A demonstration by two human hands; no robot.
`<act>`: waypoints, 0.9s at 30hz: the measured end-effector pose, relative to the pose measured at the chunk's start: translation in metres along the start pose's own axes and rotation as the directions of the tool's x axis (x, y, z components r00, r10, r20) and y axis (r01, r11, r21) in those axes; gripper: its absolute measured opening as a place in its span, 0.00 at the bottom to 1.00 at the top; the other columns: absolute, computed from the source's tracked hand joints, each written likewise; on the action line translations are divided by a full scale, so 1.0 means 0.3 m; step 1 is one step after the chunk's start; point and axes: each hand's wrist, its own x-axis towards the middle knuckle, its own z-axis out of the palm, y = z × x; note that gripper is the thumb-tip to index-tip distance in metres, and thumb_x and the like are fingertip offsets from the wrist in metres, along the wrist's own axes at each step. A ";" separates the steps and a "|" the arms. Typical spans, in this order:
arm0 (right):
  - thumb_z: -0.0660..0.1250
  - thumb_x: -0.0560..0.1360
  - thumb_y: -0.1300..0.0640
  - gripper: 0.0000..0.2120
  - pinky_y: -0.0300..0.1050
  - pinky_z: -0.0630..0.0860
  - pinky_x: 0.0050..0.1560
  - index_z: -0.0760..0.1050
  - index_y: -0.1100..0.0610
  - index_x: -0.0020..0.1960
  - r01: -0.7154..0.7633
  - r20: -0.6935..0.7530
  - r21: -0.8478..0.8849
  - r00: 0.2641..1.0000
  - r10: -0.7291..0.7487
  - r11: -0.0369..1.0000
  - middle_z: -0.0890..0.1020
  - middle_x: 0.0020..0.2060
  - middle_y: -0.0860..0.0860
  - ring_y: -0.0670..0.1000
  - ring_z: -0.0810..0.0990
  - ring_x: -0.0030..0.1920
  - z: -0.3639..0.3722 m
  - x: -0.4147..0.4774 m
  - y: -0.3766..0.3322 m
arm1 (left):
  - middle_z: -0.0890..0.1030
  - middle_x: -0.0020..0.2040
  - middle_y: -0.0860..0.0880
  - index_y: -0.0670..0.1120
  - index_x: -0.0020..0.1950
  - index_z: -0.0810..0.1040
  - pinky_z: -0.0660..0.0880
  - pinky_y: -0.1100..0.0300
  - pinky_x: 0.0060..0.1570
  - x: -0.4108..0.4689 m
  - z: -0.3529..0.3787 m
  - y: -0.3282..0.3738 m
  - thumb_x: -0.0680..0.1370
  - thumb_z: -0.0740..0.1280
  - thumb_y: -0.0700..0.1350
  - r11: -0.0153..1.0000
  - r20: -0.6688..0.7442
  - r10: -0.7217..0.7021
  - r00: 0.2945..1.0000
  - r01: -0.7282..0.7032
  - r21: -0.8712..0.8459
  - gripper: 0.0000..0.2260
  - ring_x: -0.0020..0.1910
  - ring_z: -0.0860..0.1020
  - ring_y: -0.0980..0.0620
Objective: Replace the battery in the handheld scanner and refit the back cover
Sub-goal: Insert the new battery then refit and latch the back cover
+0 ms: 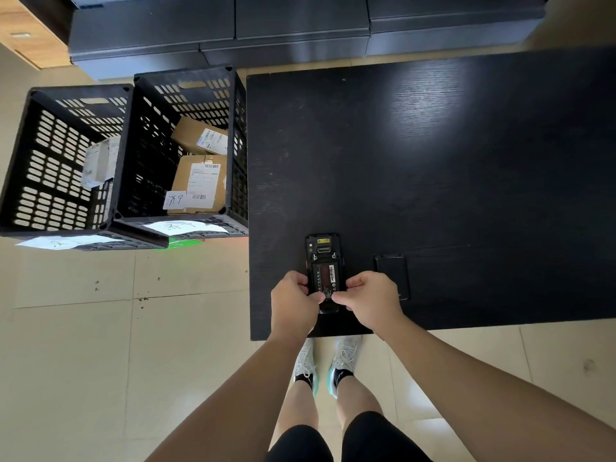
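Note:
The black handheld scanner (322, 251) lies face down near the front left corner of the dark table (450, 168), its back open. A black battery (326, 276) with a red and white label sits in the open compartment. My left hand (293, 303) grips the scanner's lower left side, thumb on the battery's lower edge. My right hand (371, 301) holds the lower right side, its thumb also pressing on the battery's lower end. The black back cover (393, 273) lies flat on the table just right of the scanner, partly behind my right hand.
Two black slotted crates (66, 155) stand on the tiled floor left of the table; the right one holds cardboard parcels (200, 181). Paper labels hang on their front rims. Dark cabinets (300, 31) run along the far side. My feet are under the table's front edge.

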 end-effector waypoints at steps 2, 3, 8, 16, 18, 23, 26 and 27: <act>0.80 0.62 0.54 0.15 0.50 0.83 0.48 0.82 0.55 0.47 0.000 -0.008 -0.004 1.000 0.000 1.000 0.85 0.40 0.48 0.49 0.85 0.41 0.003 0.000 0.001 | 0.80 0.46 0.48 0.43 0.58 0.77 0.67 0.72 0.35 0.000 0.005 -0.001 0.73 0.75 0.39 1.000 0.000 -0.002 1.000 0.002 -0.009 0.15 0.43 0.77 0.53; 0.80 0.62 0.54 0.15 0.51 0.83 0.48 0.82 0.54 0.46 -0.003 -0.007 -0.004 1.000 0.003 1.000 0.85 0.40 0.48 0.49 0.85 0.41 0.004 0.002 0.002 | 0.80 0.46 0.48 0.43 0.58 0.77 0.67 0.72 0.35 -0.001 0.006 0.000 0.73 0.74 0.39 1.000 0.000 -0.001 1.000 0.001 -0.013 0.15 0.43 0.77 0.53; 0.80 0.62 0.54 0.14 0.49 0.83 0.47 0.82 0.54 0.46 -0.014 -0.009 -0.001 1.000 0.014 1.000 0.85 0.40 0.48 0.49 0.84 0.42 0.007 0.004 0.001 | 0.79 0.47 0.49 0.42 0.59 0.77 0.66 0.72 0.35 -0.004 0.014 -0.001 0.74 0.74 0.39 1.000 -0.014 -0.009 1.000 0.008 -0.022 0.15 0.44 0.77 0.53; 0.75 0.70 0.55 0.14 0.32 0.73 0.41 0.81 0.56 0.55 -0.011 -0.089 0.070 0.996 0.017 0.997 0.83 0.42 0.47 0.46 0.81 0.44 -0.017 -0.049 0.008 | 0.79 0.54 0.46 0.44 0.63 0.76 0.70 0.61 0.46 -0.091 0.040 0.079 0.74 0.72 0.41 0.998 -0.141 -0.011 0.990 0.003 -0.059 0.17 0.49 0.78 0.51; 0.73 0.73 0.56 0.14 0.34 0.73 0.42 0.81 0.56 0.57 -0.020 -0.126 0.086 0.992 0.030 0.996 0.83 0.42 0.47 0.47 0.80 0.44 -0.070 -0.054 0.032 | 0.78 0.53 0.47 0.45 0.61 0.77 0.70 0.61 0.47 -0.126 0.084 0.129 0.75 0.71 0.42 0.997 -0.118 0.040 0.992 -0.048 -0.068 0.15 0.50 0.78 0.50; 0.70 0.75 0.56 0.14 0.42 0.74 0.48 0.78 0.54 0.61 -0.072 -0.186 0.083 0.979 0.087 0.994 0.82 0.47 0.48 0.47 0.79 0.47 -0.249 -0.017 0.119 | 0.80 0.46 0.50 0.43 0.63 0.77 0.69 0.68 0.42 -0.168 0.216 0.230 0.78 0.68 0.42 0.994 0.057 0.057 0.997 -0.051 -0.097 0.13 0.43 0.77 0.55; 0.69 0.76 0.57 0.15 0.40 0.71 0.44 0.77 0.55 0.62 -0.086 -0.169 0.096 0.980 0.101 0.992 0.80 0.45 0.46 0.47 0.77 0.45 -0.304 0.013 0.156 | 0.78 0.42 0.53 0.42 0.62 0.76 0.72 0.63 0.46 -0.154 0.280 0.252 0.79 0.67 0.43 0.997 0.087 0.018 0.996 -0.011 -0.074 0.12 0.44 0.77 0.53; 0.69 0.76 0.57 0.15 0.40 0.71 0.44 0.77 0.55 0.62 -0.094 -0.158 0.097 0.981 0.108 0.991 0.81 0.47 0.47 0.47 0.77 0.45 -0.311 0.022 0.164 | 0.79 0.43 0.52 0.42 0.61 0.76 0.72 0.62 0.48 -0.146 0.295 0.257 0.79 0.66 0.43 0.998 0.088 0.007 0.996 -0.001 -0.065 0.12 0.46 0.77 0.53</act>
